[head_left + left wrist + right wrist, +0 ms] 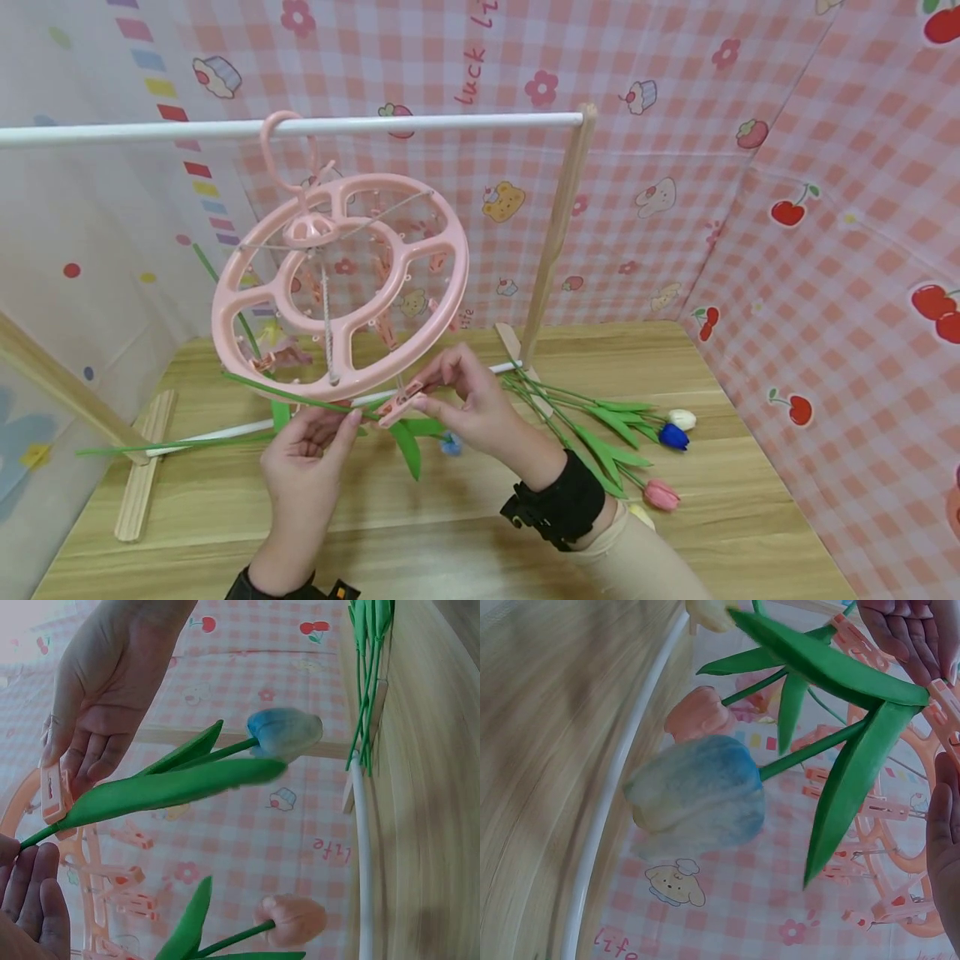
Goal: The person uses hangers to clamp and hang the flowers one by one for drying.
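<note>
A pink round drying hanger (455,250) with several dangling clothespins hangs from a white rod. My left hand (315,454) pinches the green stem (292,391) of an artificial tulip below the hanger's front rim. The tulip's blue-and-white head (285,733) points away from the hand, its leaves spread beside it. My right hand (476,408) pinches a pink clothespin (52,795), which sits across the stem just below the leaves. Another tulip, with a pale pink head (696,714), hangs nearby in both wrist views.
The rack has a white top rod (465,124), wooden posts (558,225) and a low white bar (217,432). Several loose tulips lie at right on the wooden table (720,500), with white (681,418), blue (672,437) and pink (662,495) heads. Patterned cloth walls surround the table.
</note>
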Motion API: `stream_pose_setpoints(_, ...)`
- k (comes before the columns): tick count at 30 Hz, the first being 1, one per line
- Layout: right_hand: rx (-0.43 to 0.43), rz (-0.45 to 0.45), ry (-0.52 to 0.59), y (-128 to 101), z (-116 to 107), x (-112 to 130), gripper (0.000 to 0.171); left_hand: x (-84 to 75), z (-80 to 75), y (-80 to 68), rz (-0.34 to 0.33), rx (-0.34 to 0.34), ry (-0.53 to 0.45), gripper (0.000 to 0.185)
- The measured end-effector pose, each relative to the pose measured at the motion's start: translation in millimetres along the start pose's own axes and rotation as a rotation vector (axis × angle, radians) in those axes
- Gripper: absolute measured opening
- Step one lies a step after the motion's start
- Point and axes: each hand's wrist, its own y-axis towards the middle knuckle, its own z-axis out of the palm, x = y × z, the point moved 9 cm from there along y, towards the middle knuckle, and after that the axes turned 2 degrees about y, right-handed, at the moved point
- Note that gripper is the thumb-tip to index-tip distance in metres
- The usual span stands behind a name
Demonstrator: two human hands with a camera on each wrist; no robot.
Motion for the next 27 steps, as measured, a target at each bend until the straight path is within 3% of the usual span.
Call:
stream_pose_setpoints(10,-0.005,-0.019,0.004,-0.5,-0.9,0.5,0.037,-0.8,1.5,-0.2,0.006,0.007,-0.037,0.015)
stream_pose_setpoints(17,0.001,-0.009,0.019,-0.1,-0.3,0.3,0.037,-1.0,1.6,0.1,-0.012,0.0,0.024,0.015)
stream_pose_setpoints(21,0.004,-0.011,0.024,-1.0,0.3,-0.6,0.037,-2.7,3.3,0.0,0.016,0.014,-0.001,0.015)
stream_pose_setpoints(27,0.0,-0.001,0.031,-2.1,0.8,-1.5,0.037,-7.0,4.1,0.6,0.02,-0.001,0.082,0.014)
